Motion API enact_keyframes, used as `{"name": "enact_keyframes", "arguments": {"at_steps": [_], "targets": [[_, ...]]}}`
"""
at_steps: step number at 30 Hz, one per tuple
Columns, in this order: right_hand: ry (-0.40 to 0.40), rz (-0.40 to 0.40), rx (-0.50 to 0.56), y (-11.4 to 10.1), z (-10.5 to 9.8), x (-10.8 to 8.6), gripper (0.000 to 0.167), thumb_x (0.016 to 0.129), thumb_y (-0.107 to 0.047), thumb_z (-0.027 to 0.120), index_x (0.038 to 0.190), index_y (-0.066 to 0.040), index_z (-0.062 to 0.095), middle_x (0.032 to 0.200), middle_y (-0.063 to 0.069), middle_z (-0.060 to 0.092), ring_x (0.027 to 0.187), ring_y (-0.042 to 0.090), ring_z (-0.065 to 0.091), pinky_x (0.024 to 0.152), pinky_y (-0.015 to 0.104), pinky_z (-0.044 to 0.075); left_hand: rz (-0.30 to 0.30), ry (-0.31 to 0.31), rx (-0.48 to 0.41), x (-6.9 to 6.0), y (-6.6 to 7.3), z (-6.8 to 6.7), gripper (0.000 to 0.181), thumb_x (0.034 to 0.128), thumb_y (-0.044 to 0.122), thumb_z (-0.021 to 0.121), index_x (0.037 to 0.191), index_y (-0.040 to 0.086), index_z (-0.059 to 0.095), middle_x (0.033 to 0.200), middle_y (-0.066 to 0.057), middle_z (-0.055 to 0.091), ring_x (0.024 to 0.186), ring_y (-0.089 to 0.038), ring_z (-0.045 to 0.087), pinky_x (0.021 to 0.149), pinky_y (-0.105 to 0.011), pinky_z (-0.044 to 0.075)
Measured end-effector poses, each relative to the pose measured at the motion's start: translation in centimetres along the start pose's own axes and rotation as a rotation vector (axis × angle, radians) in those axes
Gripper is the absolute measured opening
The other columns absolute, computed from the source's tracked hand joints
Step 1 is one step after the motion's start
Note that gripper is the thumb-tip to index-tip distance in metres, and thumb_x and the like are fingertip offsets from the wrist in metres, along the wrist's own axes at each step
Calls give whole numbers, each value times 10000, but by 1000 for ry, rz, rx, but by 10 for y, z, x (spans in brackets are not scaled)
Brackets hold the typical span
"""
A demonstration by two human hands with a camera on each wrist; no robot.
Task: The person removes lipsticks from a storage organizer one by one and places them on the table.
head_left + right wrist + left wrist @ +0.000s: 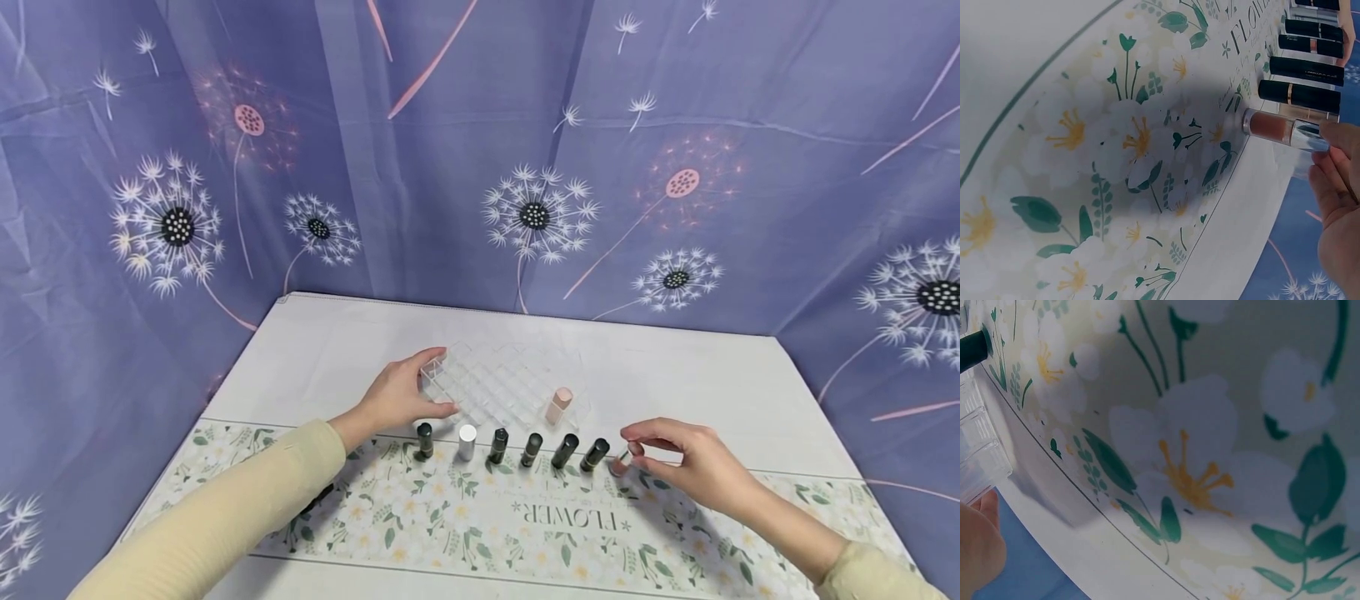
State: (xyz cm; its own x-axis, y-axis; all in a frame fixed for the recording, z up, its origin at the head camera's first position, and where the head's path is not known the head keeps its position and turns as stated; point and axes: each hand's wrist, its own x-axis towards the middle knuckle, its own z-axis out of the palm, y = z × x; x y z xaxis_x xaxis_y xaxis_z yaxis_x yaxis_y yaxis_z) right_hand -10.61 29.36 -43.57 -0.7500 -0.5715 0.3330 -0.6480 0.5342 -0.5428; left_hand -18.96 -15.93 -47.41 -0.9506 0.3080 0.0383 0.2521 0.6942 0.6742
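My left hand grips the left end of a clear lipstick organizer, fingers at its far side and thumb at the near side. One pinkish-beige lipstick tube stands in a front compartment toward its right end. With thumb and fingertips, my right hand pinches the shiny cap of a lip gloss tube. That tube has a clear body with brownish-pink colour inside and is at the right end of a row. Beside it stand several black lipstick tubes and one silver tube.
A white table carries a floral cloth strip with "FLOWER" printed on it. Purple dandelion curtains hang behind and at both sides. Something dark shows partly beneath my left sleeve.
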Motion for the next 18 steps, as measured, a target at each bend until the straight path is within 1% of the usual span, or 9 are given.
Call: {"name": "enact_keyframes", "arguments": {"at_steps": [4,8,14,18], "targets": [[-11,13,-18,0,0,0,540,808,104,865,1253,-181,754,1160,-14,773,1096,87,741,955,133,542,-4,0,0,0,-1,0,1036,761,508,951,1627,210,468,1357,-45,706,800,-150,580,907,-436,546],[-22,25,-40,-1,-2,1,523,817,62,877,1262,-181,751,1201,62,774,1120,83,731,957,129,539,-2,0,2,0,-1,1,1037,761,516,949,1627,210,467,1240,-29,729,748,-148,554,854,-417,535],[-17,7,-76,-3,-6,4,532,798,21,907,1275,-150,746,1222,53,773,1122,121,738,973,115,521,3,5,-6,0,0,0,1044,754,523,949,1622,188,476,1117,-13,729,723,-142,537,822,-409,526],[-12,15,-98,-5,-12,10,512,826,-37,911,1294,-157,741,1249,18,766,1125,145,740,990,105,504,9,6,-2,0,0,0,1043,757,522,949,1619,173,478,1092,-15,727,721,-140,531,815,-412,527]]}}
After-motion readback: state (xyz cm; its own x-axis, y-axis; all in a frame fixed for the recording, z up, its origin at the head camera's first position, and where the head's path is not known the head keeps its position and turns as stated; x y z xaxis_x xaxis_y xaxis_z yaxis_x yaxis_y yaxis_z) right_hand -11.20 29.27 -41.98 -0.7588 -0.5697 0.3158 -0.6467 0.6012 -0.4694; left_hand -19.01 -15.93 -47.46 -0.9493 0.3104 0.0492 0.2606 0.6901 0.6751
